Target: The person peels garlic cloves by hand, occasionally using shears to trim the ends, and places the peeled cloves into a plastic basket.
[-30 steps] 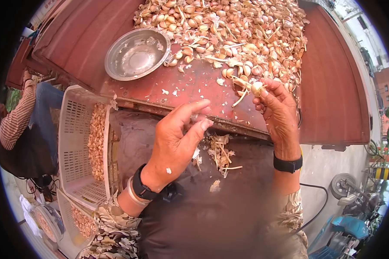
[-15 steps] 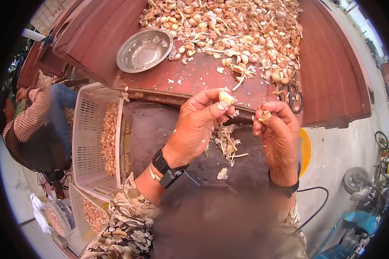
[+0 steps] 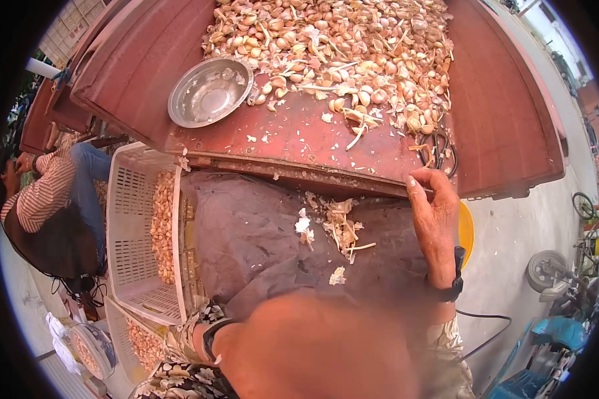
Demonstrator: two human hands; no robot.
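Note:
My left hand (image 3: 299, 352) is close to the camera at the bottom, a blurred shape whose fingers I cannot make out. Beside the front edge of the red truck bed (image 3: 286, 136), my right hand (image 3: 435, 213) is raised, thumb and forefinger tips together. Anything between those tips is too small to name. Below and between the hands, a dark apron or cloth (image 3: 239, 226) carries dry garlic skins and stalks (image 3: 340, 226). A pale scrap of skin (image 3: 304, 226) lies left of them. Loose garlic cloves (image 3: 339, 46) are heaped on the red bed.
A metal bowl (image 3: 211, 93) stands on the bed's left; scissors (image 3: 444, 151) lie at its right. Cloves fill part of a white crate (image 3: 128, 229). A yellow container (image 3: 466, 233) is behind my right hand. Another person (image 3: 53, 179) sits at left.
My left hand, which held a garlic clove over the apron, has come down and back toward the camera. The skin scrap in my right fingers no longer shows. Another scrap now lies on the apron.

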